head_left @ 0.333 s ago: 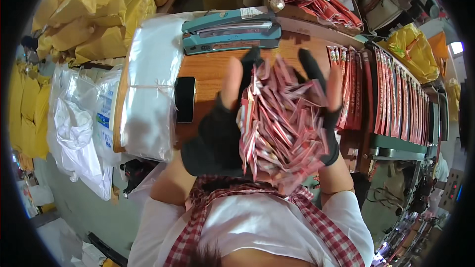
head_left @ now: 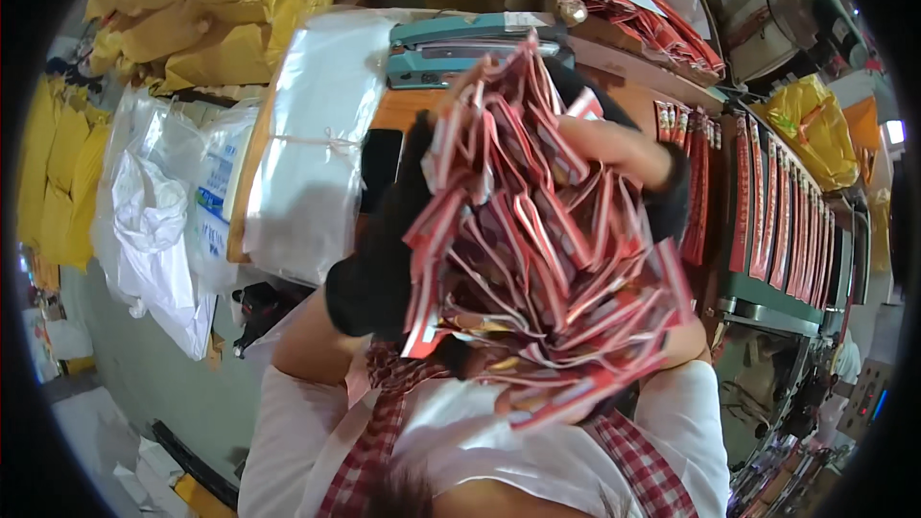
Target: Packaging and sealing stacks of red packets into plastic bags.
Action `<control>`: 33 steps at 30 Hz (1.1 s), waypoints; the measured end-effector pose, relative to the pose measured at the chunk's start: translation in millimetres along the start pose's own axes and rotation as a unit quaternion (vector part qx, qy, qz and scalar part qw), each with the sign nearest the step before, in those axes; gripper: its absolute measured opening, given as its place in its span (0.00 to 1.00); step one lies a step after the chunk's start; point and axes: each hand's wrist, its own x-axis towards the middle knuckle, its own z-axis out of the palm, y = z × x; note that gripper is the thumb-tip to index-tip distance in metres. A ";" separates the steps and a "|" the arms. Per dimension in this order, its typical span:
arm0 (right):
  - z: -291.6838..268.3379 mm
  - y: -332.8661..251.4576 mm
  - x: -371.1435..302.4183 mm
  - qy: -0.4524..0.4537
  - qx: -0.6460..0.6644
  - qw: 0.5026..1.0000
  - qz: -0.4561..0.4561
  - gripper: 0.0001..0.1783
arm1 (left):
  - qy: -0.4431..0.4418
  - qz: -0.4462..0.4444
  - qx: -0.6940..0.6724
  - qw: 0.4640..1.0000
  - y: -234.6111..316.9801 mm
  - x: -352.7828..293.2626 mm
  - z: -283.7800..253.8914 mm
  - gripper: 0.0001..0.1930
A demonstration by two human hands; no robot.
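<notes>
A large bunch of red sachets (head_left: 537, 259) with pale edges fills the space between my hands, raised over my lap and the table's near side. My left hand (head_left: 389, 230), in a black glove with bare fingertips, is closed around the bunch's left side. On the other side my right hand (head_left: 624, 144), gloved the same way, grips the bunch with its bare thumb laid across the top. Most fingers of both hands are hidden behind the sachets. The bunch is partly smeared by motion.
Beyond the hands lies a teal bag sealer (head_left: 470, 48). Left of it are a tied stack of clear plastic bags (head_left: 307, 163) and a black phone (head_left: 382, 168). Red sachets (head_left: 777, 201) stand in a row on the right. Behind is a box (head_left: 633, 48) of red packets.
The bunch has come closer and looks larger, fanned out more. My right thumb has swung inward over the sachets. The whole view has shifted slightly.
</notes>
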 end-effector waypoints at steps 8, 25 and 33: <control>41.6 81.6 4.7 -0.109 0.259 0.930 0.235 0.52 | 0.087 0.011 0.214 0.973 -27.2 -15.5 -19.5 0.41; 74.7 116.2 15.1 -0.291 0.283 0.881 0.244 0.25 | 0.154 -0.032 0.080 0.984 -25.8 -79.0 -42.4 0.26; 63.0 159.1 -1.1 -0.219 0.321 0.868 0.309 0.22 | 0.164 0.000 0.852 0.498 73.0 -217.9 -199.3 0.12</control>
